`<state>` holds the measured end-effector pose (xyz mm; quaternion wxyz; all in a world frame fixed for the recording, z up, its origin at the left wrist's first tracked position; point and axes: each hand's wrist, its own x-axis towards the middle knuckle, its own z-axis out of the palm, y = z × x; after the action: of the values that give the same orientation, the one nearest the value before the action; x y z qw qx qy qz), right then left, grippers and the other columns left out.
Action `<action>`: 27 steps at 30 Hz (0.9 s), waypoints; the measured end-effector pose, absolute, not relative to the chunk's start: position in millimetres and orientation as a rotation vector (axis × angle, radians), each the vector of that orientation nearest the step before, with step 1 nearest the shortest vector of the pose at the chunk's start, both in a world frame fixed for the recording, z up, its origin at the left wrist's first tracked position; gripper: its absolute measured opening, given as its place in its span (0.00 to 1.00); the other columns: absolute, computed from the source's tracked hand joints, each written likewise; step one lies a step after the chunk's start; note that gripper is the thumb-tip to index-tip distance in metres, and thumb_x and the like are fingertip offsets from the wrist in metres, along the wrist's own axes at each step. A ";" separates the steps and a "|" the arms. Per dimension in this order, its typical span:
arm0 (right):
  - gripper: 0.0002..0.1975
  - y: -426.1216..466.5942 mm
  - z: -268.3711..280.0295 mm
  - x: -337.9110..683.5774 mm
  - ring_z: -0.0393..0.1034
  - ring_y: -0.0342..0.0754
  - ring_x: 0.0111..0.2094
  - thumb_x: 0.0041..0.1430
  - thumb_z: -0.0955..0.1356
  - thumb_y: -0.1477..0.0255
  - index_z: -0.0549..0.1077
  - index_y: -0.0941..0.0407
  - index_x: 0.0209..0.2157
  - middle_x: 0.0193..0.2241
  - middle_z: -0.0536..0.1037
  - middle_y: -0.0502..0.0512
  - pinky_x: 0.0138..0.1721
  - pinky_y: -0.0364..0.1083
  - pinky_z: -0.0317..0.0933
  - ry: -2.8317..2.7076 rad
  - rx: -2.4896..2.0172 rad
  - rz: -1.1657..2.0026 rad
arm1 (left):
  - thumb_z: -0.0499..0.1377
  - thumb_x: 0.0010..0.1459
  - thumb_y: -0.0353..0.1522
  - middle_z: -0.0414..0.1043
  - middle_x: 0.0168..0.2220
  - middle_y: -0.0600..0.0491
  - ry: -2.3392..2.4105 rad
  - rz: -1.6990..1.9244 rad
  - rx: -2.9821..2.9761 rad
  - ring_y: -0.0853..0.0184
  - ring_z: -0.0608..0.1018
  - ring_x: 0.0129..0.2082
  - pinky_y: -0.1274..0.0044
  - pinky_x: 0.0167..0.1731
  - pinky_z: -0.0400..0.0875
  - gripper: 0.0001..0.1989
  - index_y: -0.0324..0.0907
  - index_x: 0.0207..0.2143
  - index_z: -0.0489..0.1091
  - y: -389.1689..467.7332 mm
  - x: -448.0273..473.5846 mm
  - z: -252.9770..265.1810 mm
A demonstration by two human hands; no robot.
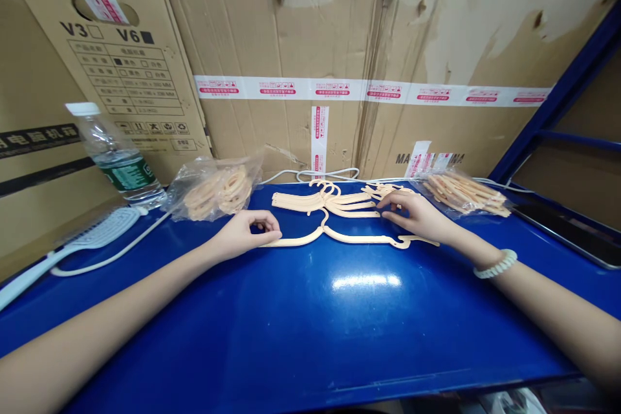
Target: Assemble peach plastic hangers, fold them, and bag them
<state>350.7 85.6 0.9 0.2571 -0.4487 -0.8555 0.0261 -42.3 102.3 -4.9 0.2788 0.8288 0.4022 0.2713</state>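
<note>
Okay, left hand (247, 231) is curling its fingers, thumb resting at the left end of a cream hanger (298, 240); can't tell if it's really pinching. Right hand (412, 212) is hovering past the hanger's other end, fingers loosely bent, thumb standing apart. Pale bracelet (495, 264) is circling that wrist.

Hanger is lying mid-width toward the surface's (301, 330) back edge, hook pointing rearward. Small hook-ended piece (420, 240) is sitting at its right end. Hanger stack (295, 200) is lying just behind, with loose pieces (381, 189) to its right.

Along the back edge, bagged curved parts (213, 193) are sitting left, bagged straight parts (466, 194) right. Bottle (127, 168) is standing near the back left corner, hairbrush (104, 229) lying before it. Phone (572, 233) is lying by the back right corner. Cardboard (286, 26) is standing behind.
</note>
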 end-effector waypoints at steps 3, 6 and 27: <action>0.11 87.2 -2.0 350.3 0.71 0.53 0.41 0.63 0.64 0.67 0.75 0.55 0.42 0.41 0.77 0.60 0.43 0.53 0.66 -2.348 -1.153 0.068 | 0.61 0.52 0.39 0.74 0.27 0.54 1.077 0.719 2.227 0.67 0.74 0.29 0.76 0.32 0.70 0.11 0.41 0.27 0.72 102.1 -42.2 -4.5; 0.12 88.9 -5.3 350.1 0.72 0.54 0.43 0.63 0.64 0.66 0.75 0.55 0.43 0.41 0.78 0.60 0.46 0.55 0.66 -2.351 -1.144 0.081 | 0.60 0.53 0.40 0.74 0.27 0.54 1.079 0.708 2.225 0.67 0.74 0.28 0.76 0.32 0.70 0.11 0.41 0.28 0.73 101.6 -41.4 -3.5; 0.13 89.2 -8.5 345.1 0.73 0.53 0.34 0.61 0.65 0.66 0.77 0.57 0.41 0.37 0.80 0.61 0.37 0.52 0.68 -2.309 -1.274 0.130 | 0.46 0.61 0.38 0.71 0.26 0.55 1.062 0.720 2.295 0.67 0.70 0.27 0.78 0.33 0.67 0.18 0.41 0.23 0.66 101.4 -42.6 0.7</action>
<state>345.1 89.2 -8.5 0.2478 -0.4674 -0.8473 0.0477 -42.6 101.4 0.7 0.2534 0.8442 0.3909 0.2650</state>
